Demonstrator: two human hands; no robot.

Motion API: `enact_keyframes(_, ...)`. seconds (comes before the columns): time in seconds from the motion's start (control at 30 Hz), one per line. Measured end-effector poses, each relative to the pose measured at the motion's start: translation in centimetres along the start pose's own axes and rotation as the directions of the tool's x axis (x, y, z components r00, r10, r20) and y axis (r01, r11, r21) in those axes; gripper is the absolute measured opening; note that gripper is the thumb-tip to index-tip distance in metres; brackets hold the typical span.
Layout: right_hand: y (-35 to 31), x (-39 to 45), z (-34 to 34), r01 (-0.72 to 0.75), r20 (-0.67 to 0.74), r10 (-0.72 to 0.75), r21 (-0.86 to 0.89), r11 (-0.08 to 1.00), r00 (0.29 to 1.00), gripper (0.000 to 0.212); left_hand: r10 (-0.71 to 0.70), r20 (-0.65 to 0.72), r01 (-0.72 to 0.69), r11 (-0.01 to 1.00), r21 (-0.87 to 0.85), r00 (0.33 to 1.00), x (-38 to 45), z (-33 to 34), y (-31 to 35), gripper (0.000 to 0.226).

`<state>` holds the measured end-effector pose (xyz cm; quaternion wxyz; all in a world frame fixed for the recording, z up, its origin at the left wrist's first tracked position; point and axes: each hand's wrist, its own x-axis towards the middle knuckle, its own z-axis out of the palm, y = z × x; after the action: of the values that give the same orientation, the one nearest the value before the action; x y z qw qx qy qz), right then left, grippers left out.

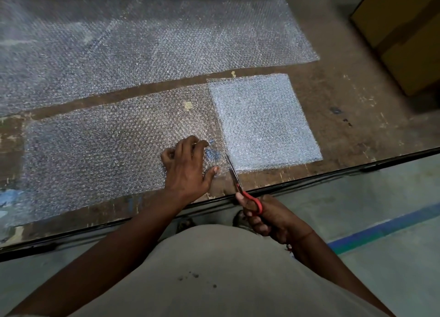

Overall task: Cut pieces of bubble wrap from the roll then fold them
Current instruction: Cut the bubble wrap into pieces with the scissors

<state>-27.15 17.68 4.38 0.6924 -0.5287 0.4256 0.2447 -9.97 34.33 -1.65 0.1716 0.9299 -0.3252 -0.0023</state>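
Between hands (188,164) (264,215): bubble wrap (107,150), seemingly.

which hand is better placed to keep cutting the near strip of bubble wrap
Right. The right hand grips the red scissors, blades at the near strip beside the folded piece. The left hand presses the strip flat.

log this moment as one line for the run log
step: cutting | left hand: pressing bubble wrap strip flat | right hand: holding scissors, blades at strip's near edge | folded stack: right of blades
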Motion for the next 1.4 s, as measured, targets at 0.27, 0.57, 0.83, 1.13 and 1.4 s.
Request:
enact_keyframes(0.27,-0.5,0.0,0.0,-0.019,0.043,0.016,0.071,0.997,0.999,0.056,0.176,-0.094,-0.182,0.981,-0.066,0.98,-0.2,-0.2,0.5,0.042)
enact_keyframes(0.57,-0.7,-0.2,0.1,-0.002,0.047,-0.002,0.085,0.996,0.999,0.044,0.264,-0.146,-0.281,0.954,-0.109,0.953,-0.8,0.3,0.6,0.015)
enact_keyframes(0.83,-1.3,-1.1,0.4,0.027,0.021,-0.028,0.047,0.999,0.999,0.039,0.313,-0.175,-0.338,0.931,-0.138,0.933,-0.7,0.6,-0.1,0.009)
enact_keyframes(1.13,-1.2,-0.9,0.3,-0.003,0.04,-0.002,0.103,0.995,0.999,0.038,0.287,-0.127,-0.31,0.92,-0.239,0.95,-0.6,1.0,-0.2,0.015)
enact_keyframes(1.4,-1.3,-0.7,0.3,0.012,0.076,-0.021,0.119,0.993,0.997,0.033,0.282,-0.147,-0.313,0.911,-0.268,0.948,-0.6,0.9,-0.1,0.018)
